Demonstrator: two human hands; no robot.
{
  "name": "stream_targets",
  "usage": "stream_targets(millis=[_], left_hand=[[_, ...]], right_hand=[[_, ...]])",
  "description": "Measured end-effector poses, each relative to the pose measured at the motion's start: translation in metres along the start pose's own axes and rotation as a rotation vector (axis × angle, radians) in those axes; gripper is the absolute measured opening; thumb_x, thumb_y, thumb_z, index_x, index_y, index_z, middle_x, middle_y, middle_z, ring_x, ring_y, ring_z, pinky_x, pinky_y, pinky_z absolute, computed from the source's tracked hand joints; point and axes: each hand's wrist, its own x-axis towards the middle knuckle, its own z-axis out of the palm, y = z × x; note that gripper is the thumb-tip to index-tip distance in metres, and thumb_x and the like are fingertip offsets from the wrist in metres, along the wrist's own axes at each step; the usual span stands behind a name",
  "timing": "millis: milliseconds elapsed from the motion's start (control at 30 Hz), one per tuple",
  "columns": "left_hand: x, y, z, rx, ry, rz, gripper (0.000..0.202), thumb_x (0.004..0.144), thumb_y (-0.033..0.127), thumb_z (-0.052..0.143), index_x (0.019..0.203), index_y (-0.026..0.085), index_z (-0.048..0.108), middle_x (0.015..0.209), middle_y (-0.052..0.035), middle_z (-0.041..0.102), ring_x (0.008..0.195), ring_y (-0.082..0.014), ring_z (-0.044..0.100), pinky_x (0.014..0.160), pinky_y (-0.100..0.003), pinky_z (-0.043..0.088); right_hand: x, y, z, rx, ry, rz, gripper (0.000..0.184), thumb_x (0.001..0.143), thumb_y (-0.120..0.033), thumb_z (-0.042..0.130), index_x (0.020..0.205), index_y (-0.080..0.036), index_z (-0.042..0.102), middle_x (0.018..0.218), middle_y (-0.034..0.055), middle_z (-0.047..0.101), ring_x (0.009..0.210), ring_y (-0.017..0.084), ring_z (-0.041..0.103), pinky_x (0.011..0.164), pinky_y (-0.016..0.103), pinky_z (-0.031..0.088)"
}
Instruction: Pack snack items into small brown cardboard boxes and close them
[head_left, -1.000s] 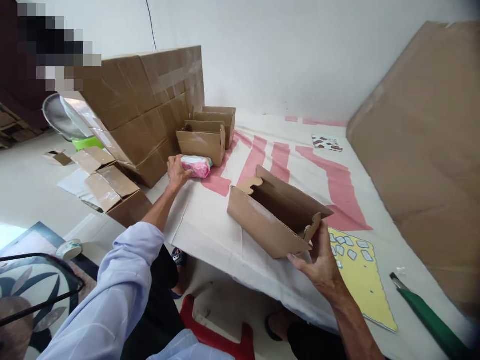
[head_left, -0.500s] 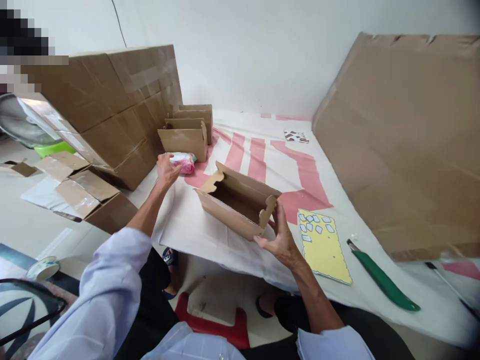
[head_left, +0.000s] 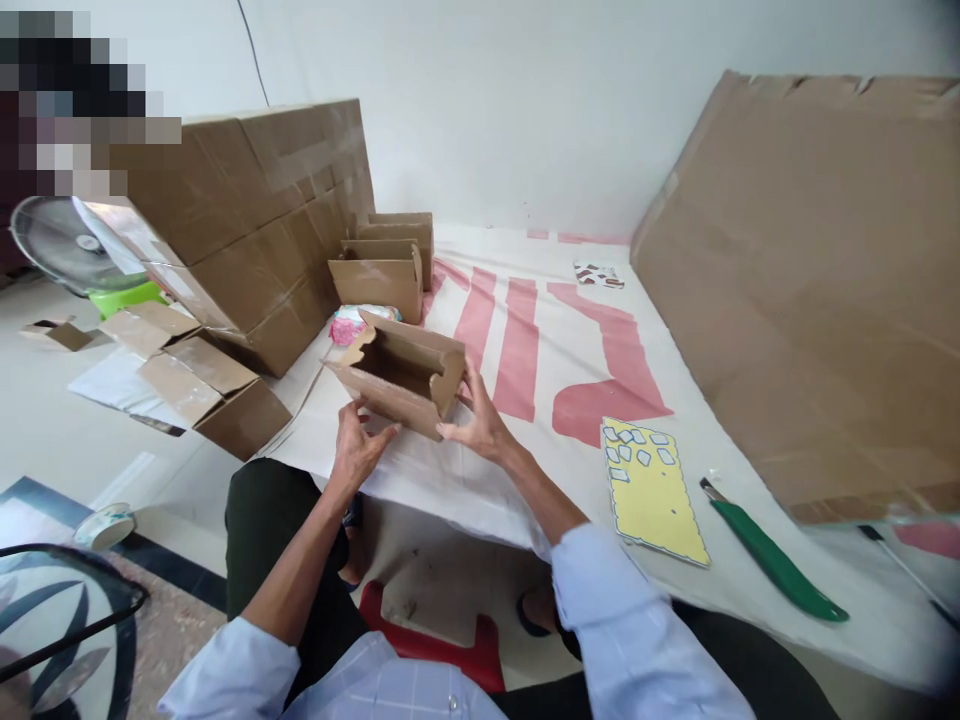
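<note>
An open-topped cardboard box (head_left: 394,398) with notched end flaps is tilted over the front left of the cloth-covered table. My right hand (head_left: 480,420) grips its right end, thumb on the near side and fingers behind the end wall. At the box's near lower edge, my left hand (head_left: 358,448) has its fingers curled against the cardboard, partly hidden beneath it. Just behind the box lies a pink and white soft packet (head_left: 349,326), partly covered by it. Several similar cardboard boxes (head_left: 379,285) stand in a row farther back.
A large cardboard carton (head_left: 285,240) stands at left, another carton (head_left: 810,300) at right. On the white cloth lie a yellow card (head_left: 660,510), a green-handled cutter (head_left: 780,560) and a small patterned card (head_left: 598,275). A red stool (head_left: 450,655) is below the table.
The box has moved left with my right hand, in front of the packet. My left hand has left the packet and come back to the box's near edge.
</note>
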Motion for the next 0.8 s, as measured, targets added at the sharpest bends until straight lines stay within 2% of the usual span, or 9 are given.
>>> stream_targets(millis=[100, 200, 300, 367, 433, 500, 600, 700, 800], left_hand=[[0.028, 0.003, 0.005, 0.065, 0.122, -0.026, 0.118, 0.067, 0.055, 0.101, 0.162, 0.022, 0.04, 0.152, -0.0235, 0.049, 0.13, -0.0411, 0.065, 0.105, -0.056, 0.06], [0.055, 0.01, 0.016, 0.093, 0.203, -0.071, 0.133, 0.065, 0.047, 0.103, 0.169, 0.017, 0.026, 0.162, -0.0268, 0.043, 0.154, -0.0451, 0.048, 0.126, -0.058, 0.046], [0.078, 0.019, 0.03, 0.107, 0.261, -0.116, 0.134, 0.068, 0.044, 0.102, 0.169, 0.009, 0.02, 0.168, -0.0334, 0.035, 0.166, -0.0464, 0.031, 0.134, -0.056, 0.036], [0.091, 0.024, 0.037, 0.106, 0.286, -0.135, 0.134, 0.07, 0.044, 0.102, 0.168, 0.007, 0.019, 0.169, -0.0363, 0.033, 0.168, -0.0477, 0.028, 0.134, -0.057, 0.035], [0.101, 0.026, 0.041, 0.108, 0.301, -0.133, 0.134, 0.07, 0.043, 0.102, 0.168, 0.008, 0.018, 0.168, -0.0369, 0.033, 0.167, -0.0487, 0.028, 0.133, -0.059, 0.036], [0.111, 0.025, 0.041, 0.118, 0.304, -0.126, 0.133, 0.069, 0.041, 0.102, 0.168, 0.01, 0.019, 0.166, -0.0363, 0.035, 0.166, -0.0491, 0.03, 0.132, -0.06, 0.037], [0.125, 0.025, 0.041, 0.135, 0.288, -0.143, 0.131, 0.068, 0.039, 0.103, 0.166, 0.008, 0.022, 0.163, -0.0353, 0.038, 0.162, -0.0488, 0.037, 0.13, -0.059, 0.038], [0.144, 0.028, 0.044, 0.144, 0.274, -0.156, 0.126, 0.07, 0.038, 0.102, 0.164, 0.006, 0.024, 0.159, -0.0341, 0.041, 0.159, -0.0477, 0.042, 0.129, -0.056, 0.04], [0.164, 0.035, 0.051, 0.155, 0.266, -0.14, 0.121, 0.071, 0.036, 0.101, 0.162, 0.005, 0.027, 0.157, -0.0332, 0.042, 0.159, -0.0466, 0.041, 0.129, -0.053, 0.041]], right_hand=[[0.065, 0.021, 0.026, 0.024, -0.045, 0.004, 0.138, 0.07, -0.037, 0.092, 0.18, -0.031, 0.009, 0.184, 0.0141, 0.027, 0.168, 0.039, 0.031, 0.133, 0.062, 0.038], [0.118, 0.031, 0.049, -0.06, -0.065, 0.032, 0.138, 0.068, -0.033, 0.09, 0.181, -0.028, 0.01, 0.185, 0.0133, 0.026, 0.172, 0.037, 0.025, 0.138, 0.06, 0.027], [0.148, 0.032, 0.058, -0.189, -0.075, 0.049, 0.137, 0.07, -0.032, 0.089, 0.181, -0.021, 0.011, 0.186, 0.0174, 0.023, 0.174, 0.035, 0.02, 0.141, 0.057, 0.02], [0.151, 0.032, 0.057, -0.278, -0.077, 0.048, 0.133, 0.072, -0.034, 0.09, 0.18, -0.016, 0.014, 0.185, 0.0209, 0.021, 0.174, 0.035, 0.019, 0.142, 0.055, 0.019], [0.138, 0.033, 0.051, -0.349, -0.074, 0.031, 0.124, 0.078, -0.035, 0.087, 0.18, -0.015, 0.018, 0.185, 0.0213, 0.024, 0.173, 0.035, 0.021, 0.142, 0.055, 0.021], [0.112, 0.037, 0.043, -0.396, -0.078, 0.002, 0.113, 0.085, -0.036, 0.082, 0.179, -0.02, 0.022, 0.183, 0.0183, 0.029, 0.172, 0.034, 0.024, 0.141, 0.056, 0.024], [0.058, 0.042, 0.029, -0.452, -0.095, -0.034, 0.099, 0.092, -0.038, 0.077, 0.178, -0.027, 0.029, 0.181, 0.0135, 0.037, 0.171, 0.035, 0.029, 0.139, 0.06, 0.028], [0.001, 0.045, 0.015, -0.531, -0.096, -0.046, 0.082, 0.097, -0.037, 0.071, 0.173, -0.027, 0.041, 0.176, 0.0137, 0.045, 0.165, 0.035, 0.04, 0.136, 0.06, 0.036], [-0.043, 0.049, 0.003, -0.624, -0.098, -0.043, 0.071, 0.099, -0.034, 0.068, 0.167, -0.024, 0.05, 0.171, 0.0156, 0.052, 0.158, 0.036, 0.049, 0.131, 0.059, 0.043]])
